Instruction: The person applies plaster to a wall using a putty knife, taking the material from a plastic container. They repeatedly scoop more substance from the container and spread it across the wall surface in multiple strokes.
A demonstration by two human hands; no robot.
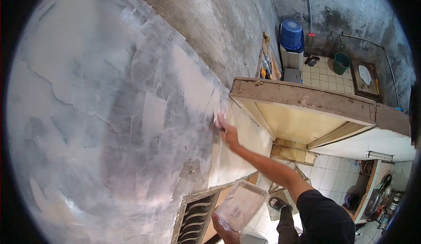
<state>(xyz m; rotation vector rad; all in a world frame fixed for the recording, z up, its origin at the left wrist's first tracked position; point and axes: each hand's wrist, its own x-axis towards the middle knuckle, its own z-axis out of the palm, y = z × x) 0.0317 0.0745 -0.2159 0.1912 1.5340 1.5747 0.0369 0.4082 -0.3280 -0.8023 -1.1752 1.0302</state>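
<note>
My right hand [230, 135] is raised against the wall, its fingers closed round a small putty knife [217, 122]. The blade is blurred and partly hidden by my fingers. Pale pinkish putty lies in smears on the grey wall [144, 82], one broad light patch being just above my hand. Low beside my body, my left hand [226, 231] grips the near edge of a clear plastic tub [242, 204]. Putty coats the inside of this tub.
A brown ledge [302, 97] tops a partition right of my hand. Below are a window grille [195, 220], a tiled floor [326, 174] and a cluttered counter [372, 191]. Beyond the partition stand a blue bucket [290, 34], a green bucket [341, 63] and a squat toilet [365, 75].
</note>
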